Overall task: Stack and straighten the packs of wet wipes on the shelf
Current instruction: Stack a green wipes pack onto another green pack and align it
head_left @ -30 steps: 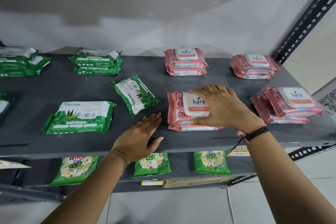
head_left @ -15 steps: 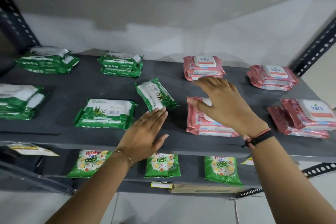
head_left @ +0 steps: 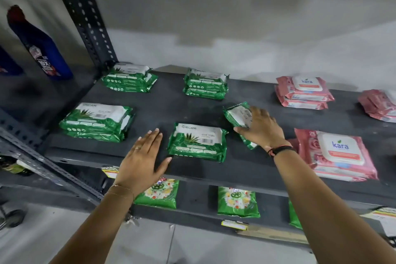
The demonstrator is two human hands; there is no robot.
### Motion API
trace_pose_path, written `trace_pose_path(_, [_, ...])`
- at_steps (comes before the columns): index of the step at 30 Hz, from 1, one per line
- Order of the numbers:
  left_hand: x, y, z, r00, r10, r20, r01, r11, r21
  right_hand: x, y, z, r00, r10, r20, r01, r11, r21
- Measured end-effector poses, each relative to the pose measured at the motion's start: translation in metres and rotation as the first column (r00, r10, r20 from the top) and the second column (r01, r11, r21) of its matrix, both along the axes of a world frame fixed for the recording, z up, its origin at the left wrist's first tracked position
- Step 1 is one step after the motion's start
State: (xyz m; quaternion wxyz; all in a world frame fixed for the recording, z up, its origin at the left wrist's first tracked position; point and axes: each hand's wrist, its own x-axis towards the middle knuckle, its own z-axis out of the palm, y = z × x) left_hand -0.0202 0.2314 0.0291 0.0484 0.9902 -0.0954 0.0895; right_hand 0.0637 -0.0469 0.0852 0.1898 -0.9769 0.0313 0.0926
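The dark grey shelf (head_left: 162,109) carries green and pink packs of wet wipes. A single green pack (head_left: 198,141) lies flat near the front edge. Right of it a second green pack (head_left: 235,114) lies askew, and my right hand (head_left: 260,128) is closed over its near end, thumb under the edge. My left hand (head_left: 141,156) rests flat and open on the shelf, just left of the flat pack. Green stacks sit at front left (head_left: 96,120), back left (head_left: 129,78) and back middle (head_left: 205,83). Pink stacks lie at the back (head_left: 304,91), front right (head_left: 336,154) and far right (head_left: 379,105).
A perforated metal upright (head_left: 85,17) stands at the shelf's back left corner. Left of it stands a blue bottle (head_left: 40,49) on a neighbouring shelf. The shelf below holds green packets (head_left: 158,195) and price tags along its front edge.
My right hand left the pink front stack and moved left onto the askew green pack. My left hand shifted left, beside the flat green pack. The view swung left.
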Motion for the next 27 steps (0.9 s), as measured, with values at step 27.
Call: trace_pose_path(27, [0.016,0.022,-0.034,0.988,-0.111,-0.111,0.094,0.985,-0.146,-0.029,0.074,0.016,0.844,0.536,0.028,-0.537,0.843,0.039])
